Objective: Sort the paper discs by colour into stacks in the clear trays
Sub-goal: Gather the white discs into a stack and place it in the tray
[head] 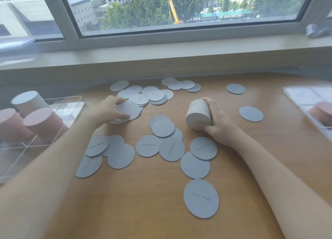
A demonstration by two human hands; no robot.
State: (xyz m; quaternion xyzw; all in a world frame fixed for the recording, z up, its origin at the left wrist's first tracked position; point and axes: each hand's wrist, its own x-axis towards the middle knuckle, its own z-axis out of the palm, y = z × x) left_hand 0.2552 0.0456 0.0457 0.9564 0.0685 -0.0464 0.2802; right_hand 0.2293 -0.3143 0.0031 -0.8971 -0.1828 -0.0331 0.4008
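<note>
Several grey-blue paper discs (162,127) lie scattered over the wooden table (147,203), some with handwriting. My right hand (220,121) grips a thick stack of grey discs (198,114), held on its side just above the table. My left hand (107,109) pinches a few grey discs (130,109) at the edge of the far pile. A clear tray (71,109) at the left holds two pink stacks (41,122) and one grey stack (27,99). Another clear tray (303,106) at the right holds a pink stack (322,113).
A window sill (161,54) runs along the far side of the table under a large window. A small roll-like object (316,29) sits on the sill at the far right. Single discs (250,113) lie near the right tray.
</note>
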